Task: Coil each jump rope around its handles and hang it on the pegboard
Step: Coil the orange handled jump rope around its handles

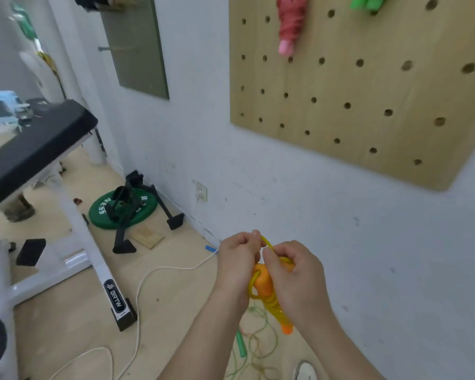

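The orange jump rope sits low before the pegboard, your right hand clasping its bundled handles and your left hand pinching the yellow cord's end loop. Pull that loop snug around the handles, keeping tension so the wraps don't slip.

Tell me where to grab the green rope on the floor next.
Take the green handle, the one rigid straight part, from above with the hand across its length. The green rope around it lies in loose tangled loops, likely to snag or slip.

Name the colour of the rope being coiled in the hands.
Yellow rope on orange handles, head view.
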Available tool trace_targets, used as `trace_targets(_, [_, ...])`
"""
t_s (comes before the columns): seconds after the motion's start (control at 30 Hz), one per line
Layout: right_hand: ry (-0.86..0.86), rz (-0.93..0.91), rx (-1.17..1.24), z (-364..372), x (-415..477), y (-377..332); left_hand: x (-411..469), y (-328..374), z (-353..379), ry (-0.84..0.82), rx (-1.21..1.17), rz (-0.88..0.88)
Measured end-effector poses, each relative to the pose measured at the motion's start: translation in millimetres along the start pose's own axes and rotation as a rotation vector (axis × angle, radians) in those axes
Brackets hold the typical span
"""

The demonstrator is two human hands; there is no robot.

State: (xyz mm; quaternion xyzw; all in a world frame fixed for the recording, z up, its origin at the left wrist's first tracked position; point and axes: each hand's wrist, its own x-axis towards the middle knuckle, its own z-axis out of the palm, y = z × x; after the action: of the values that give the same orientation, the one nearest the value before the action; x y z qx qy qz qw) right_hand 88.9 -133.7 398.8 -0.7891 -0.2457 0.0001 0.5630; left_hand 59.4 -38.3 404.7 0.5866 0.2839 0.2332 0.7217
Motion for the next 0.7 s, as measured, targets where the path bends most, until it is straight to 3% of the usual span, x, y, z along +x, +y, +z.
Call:
trace_targets(0.1, [-0.035, -0.059, -0.062, -33, -14, -34, -28, 33, 9, -0.002, 0.191, 0.136])
trace_targets(0.23, [-0.206, 0.058, -0.002, -75, -23, -81, -56, 81, 21, 0.055, 0.378, 0.254])
trace_targets(0.37, [-0.326, 0.091, 0.15, -107, -29, -119, -82, 123, 27, -0.054, 0.198, 0.185])
trace_targets(0.5, [-0.188, 0.09, 0.184, -125, -19, -136, -100, 150, 31, -0.258, -0.089, 0.064])
trace_targets(0.7, [0.142, 0.053, 0.277, -130, 2, -159, -116, 169, 54, -0.416, -0.125, 0.234])
